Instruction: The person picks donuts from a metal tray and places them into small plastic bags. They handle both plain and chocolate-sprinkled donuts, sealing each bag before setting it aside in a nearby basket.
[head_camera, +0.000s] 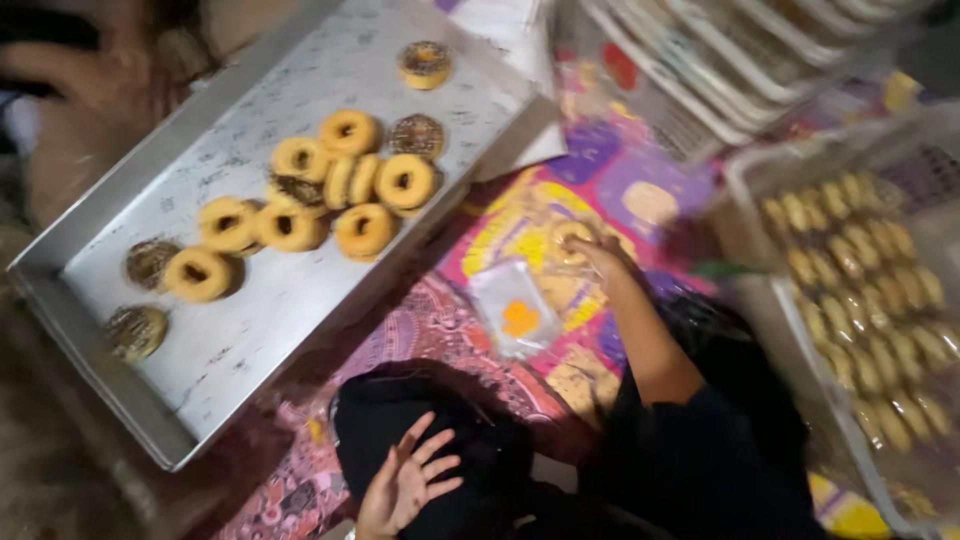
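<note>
touching a doughnut (570, 238), right hand (600, 255) fingertips rest on it.

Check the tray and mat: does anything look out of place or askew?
On the tray, the doughnuts lie in a loose heap, some leaning on edge, with strays scattered apart. A small clear bag lies loose on the mat. The right hand holds a doughnut; the left hand is empty.

The picture is dim and blurry all over, as if the camera was moving. The metal tray (300, 290) catches the most light and looks pale and bright, while the left edge and bottom corners sink into dark shadow. The cookie trays (860, 290) on the right are smeared and fuzzy.
</note>
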